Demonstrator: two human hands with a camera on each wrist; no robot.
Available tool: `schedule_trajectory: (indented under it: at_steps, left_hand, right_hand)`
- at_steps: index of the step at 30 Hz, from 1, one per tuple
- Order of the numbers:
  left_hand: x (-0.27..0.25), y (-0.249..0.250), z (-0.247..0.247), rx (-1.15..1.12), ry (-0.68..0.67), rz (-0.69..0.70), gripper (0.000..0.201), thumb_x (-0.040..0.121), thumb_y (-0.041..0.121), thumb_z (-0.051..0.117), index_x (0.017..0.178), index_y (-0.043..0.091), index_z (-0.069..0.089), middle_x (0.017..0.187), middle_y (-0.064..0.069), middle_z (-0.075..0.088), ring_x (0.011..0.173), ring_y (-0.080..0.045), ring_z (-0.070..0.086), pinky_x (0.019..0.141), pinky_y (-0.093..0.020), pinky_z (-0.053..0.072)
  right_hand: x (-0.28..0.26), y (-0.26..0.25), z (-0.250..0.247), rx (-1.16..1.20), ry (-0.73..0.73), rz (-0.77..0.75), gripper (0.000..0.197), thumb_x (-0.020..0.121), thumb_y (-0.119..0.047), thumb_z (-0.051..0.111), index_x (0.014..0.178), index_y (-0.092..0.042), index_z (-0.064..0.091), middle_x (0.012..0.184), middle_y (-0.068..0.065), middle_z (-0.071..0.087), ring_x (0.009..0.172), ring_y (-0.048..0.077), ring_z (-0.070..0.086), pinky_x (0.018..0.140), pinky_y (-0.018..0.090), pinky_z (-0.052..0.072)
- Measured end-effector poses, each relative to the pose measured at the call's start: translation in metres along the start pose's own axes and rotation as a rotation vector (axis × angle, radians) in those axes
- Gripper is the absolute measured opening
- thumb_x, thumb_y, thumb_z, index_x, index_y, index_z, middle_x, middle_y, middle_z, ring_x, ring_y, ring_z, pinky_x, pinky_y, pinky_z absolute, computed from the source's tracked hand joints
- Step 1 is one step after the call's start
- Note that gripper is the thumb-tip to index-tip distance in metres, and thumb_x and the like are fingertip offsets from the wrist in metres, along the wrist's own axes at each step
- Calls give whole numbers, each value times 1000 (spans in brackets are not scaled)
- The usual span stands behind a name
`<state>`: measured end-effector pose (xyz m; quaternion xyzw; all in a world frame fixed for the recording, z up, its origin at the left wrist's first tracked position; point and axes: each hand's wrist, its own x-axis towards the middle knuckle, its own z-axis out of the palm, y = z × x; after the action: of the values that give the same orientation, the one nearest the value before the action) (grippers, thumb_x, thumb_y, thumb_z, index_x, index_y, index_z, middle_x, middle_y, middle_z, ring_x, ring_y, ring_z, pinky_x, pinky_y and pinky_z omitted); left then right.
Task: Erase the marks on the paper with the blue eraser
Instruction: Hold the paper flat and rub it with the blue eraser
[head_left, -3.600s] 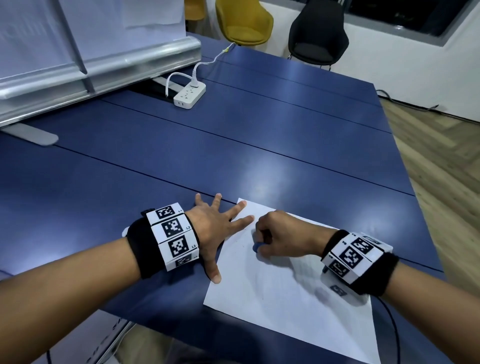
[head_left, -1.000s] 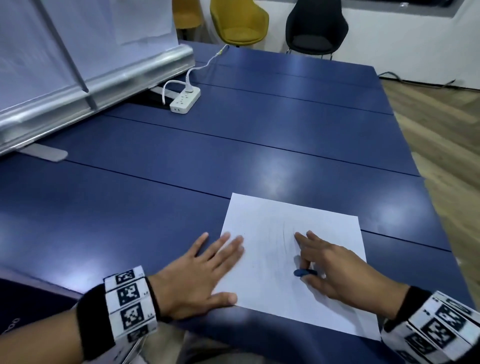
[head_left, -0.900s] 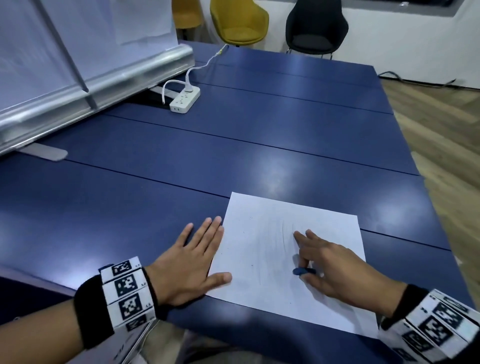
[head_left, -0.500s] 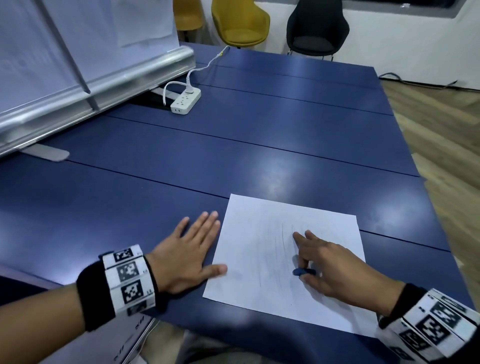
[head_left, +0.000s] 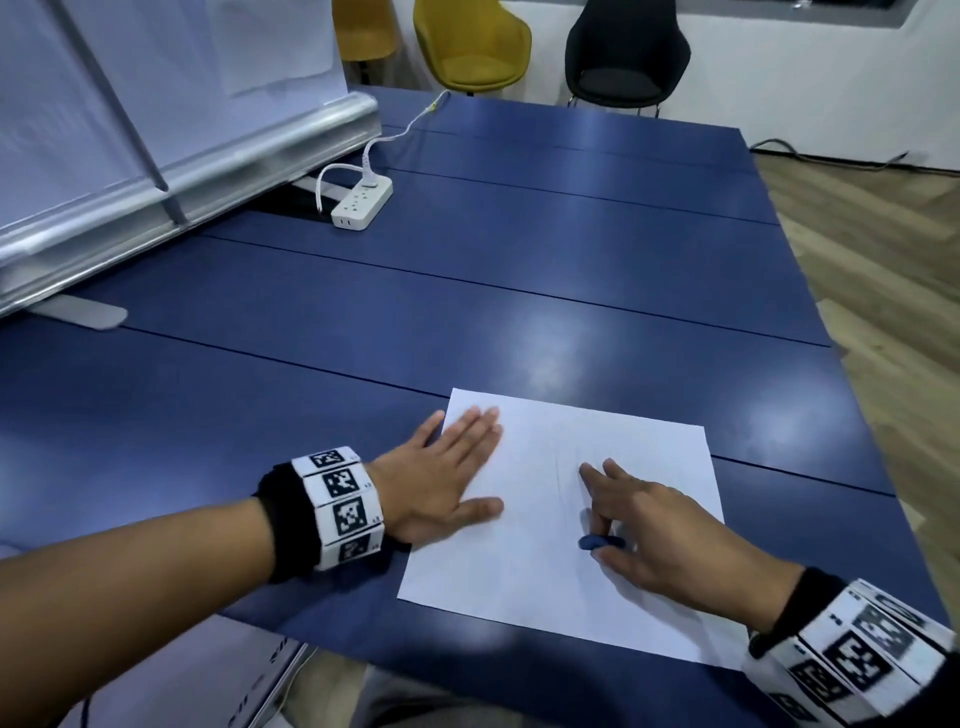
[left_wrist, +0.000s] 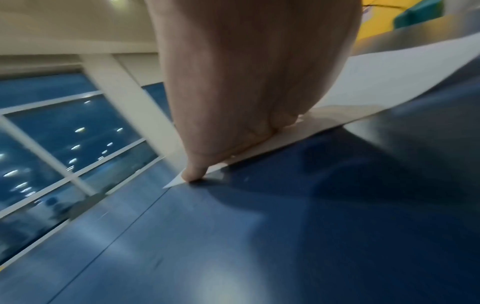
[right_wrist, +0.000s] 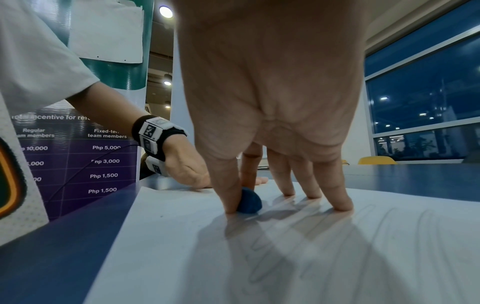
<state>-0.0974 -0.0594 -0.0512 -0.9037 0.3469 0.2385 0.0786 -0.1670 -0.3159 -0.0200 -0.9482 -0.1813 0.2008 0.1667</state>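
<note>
A white paper lies on the blue table near its front edge, with faint pencil marks on it. My left hand lies flat, fingers straight, and presses on the sheet's upper left corner; a fingertip sits on the corner of the paper. My right hand rests on the middle of the sheet. Its thumb and index finger pinch the small blue eraser against the paper. The other fingers stand straight on the sheet.
A white power strip with its cable lies at the far left, beside a banner stand's metal base. A yellow chair and a black chair stand beyond the far end. Wooden floor runs along the right.
My left hand has slid from beside the paper's left edge forward and right onto its upper left corner. The right hand with the eraser has stayed in place.
</note>
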Motion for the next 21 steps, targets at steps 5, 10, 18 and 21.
schedule_trajectory:
  at_steps: [5,10,18,21]
  left_hand:
    - [2,-19,-8,-65,34,-183,115,62,81,-29,151,8,-23,157,-10,-33,144,-23,-31,119,-45,-14]
    - [-9,5,4,64,-20,230,84,92,70,7,152,21,-25,156,1,-36,142,-18,-36,116,-45,-21]
    - [-23,-38,-16,-104,-31,-18,126,69,86,54,156,23,-12,162,2,-25,149,-15,-19,121,-50,-2]
    - [-23,-38,-8,-66,-38,-30,140,58,89,61,155,23,-15,161,1,-28,148,-17,-24,117,-61,-4]
  right_hand:
    - [0,1,1,-4,3,11,21,91,-33,60,78,-18,55,138,6,51,139,21,37,89,43,50]
    - [0,-1,-1,-16,17,-14,20,92,-31,60,77,-19,55,131,7,54,130,24,43,85,44,51]
    - [5,-6,-7,-8,56,-41,21,87,-32,60,72,-28,46,89,-13,59,88,15,55,73,33,50]
    - [19,-29,-18,-10,103,-92,4,89,-26,61,85,-28,61,86,-18,56,77,6,53,69,24,44]
